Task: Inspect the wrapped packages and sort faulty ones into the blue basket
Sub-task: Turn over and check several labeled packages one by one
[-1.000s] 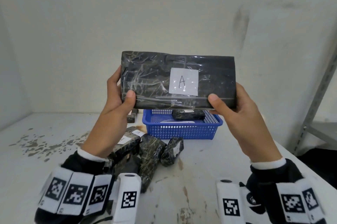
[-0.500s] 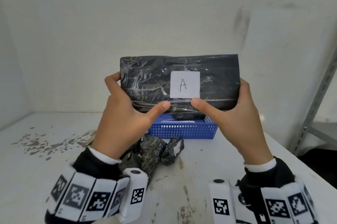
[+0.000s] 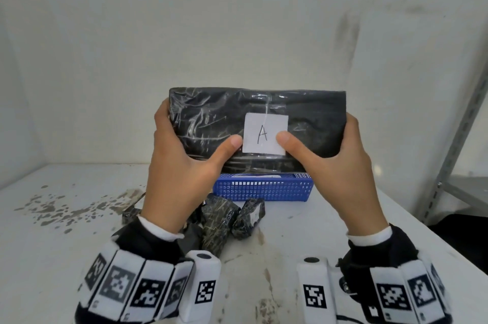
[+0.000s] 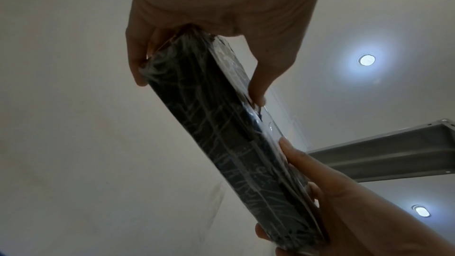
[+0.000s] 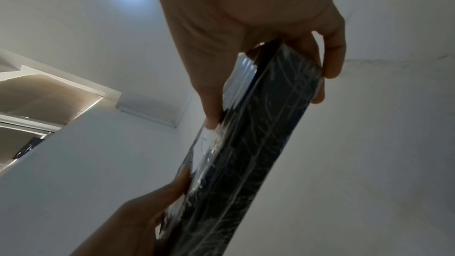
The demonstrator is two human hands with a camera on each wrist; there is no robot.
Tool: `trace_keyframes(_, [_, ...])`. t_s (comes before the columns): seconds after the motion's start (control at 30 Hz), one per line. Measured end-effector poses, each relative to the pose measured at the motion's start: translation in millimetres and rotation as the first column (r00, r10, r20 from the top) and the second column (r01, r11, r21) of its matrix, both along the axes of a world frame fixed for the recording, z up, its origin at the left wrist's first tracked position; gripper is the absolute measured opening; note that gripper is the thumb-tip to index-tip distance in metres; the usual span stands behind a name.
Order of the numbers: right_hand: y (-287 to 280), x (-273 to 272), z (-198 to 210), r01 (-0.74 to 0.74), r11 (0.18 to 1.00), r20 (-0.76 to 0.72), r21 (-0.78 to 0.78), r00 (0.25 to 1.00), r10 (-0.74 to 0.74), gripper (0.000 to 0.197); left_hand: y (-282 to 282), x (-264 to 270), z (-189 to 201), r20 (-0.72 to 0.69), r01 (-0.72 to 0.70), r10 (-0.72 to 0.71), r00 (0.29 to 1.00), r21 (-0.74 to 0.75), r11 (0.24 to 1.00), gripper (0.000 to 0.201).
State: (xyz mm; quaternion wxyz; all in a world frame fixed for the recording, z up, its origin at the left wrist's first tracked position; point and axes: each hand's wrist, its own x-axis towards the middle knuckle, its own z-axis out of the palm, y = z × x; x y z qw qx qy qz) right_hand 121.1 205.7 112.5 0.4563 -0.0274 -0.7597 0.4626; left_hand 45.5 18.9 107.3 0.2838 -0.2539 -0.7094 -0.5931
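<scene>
Up front, both hands' fingers grasp wrapped package (image 3: pixel 264 123), hiding blue basket (image 3: pixel 264 189) top; loose packages (image 3: pixel 224 220) below.

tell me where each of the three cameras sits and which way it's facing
Head: worn on the head, looking forward and down at the black wrapped package held up over the blue basket and table; left hand, right hand and both marker-covered wrist bands show.
Left wrist: on the left wrist, looking up along the hand at the package's edge against wall and ceiling lights; both hands show.
Right wrist: on the right wrist, also looking upward; both hands show.
Shared: all three see the package in the two-handed grip; head and right wrist see its white label.
</scene>
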Motion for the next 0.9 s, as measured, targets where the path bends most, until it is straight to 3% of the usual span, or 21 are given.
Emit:
trace_keyframes(0.37, [3.6,-2.0,2.9,-0.067,0.996,-0.051,-0.056,0.997,0.064,0.056,-1.8,-2.3,2.0,0.033,0.055,-0.058,0.998,0.086,0.995,0.076])
trace_keyframes(0.57, [4.7,-1.6,3.2,-0.083,0.996,-0.029,-0.046,0.996,0.081,0.065,-1.5,-2.4,4.1,0.073,0.111,-0.122,0.99,0.139,0.984,0.065])
trace_keyframes(0.73, [2.4,-5.3,4.2,-0.047,0.998,-0.034,-0.05,0.998,0.045,0.064,-1.1,-3.3,4.3,0.086,0.125,-0.14,0.986,0.164,0.978,0.085])
trace_keyframes(0.9, [4.7,-6.4,6.9,-0.087,0.991,-0.036,-0.102,0.996,0.084,0.057,-2.9,-5.0,5.9,0.113,0.116,-0.14,0.984,0.199,0.973,0.064])
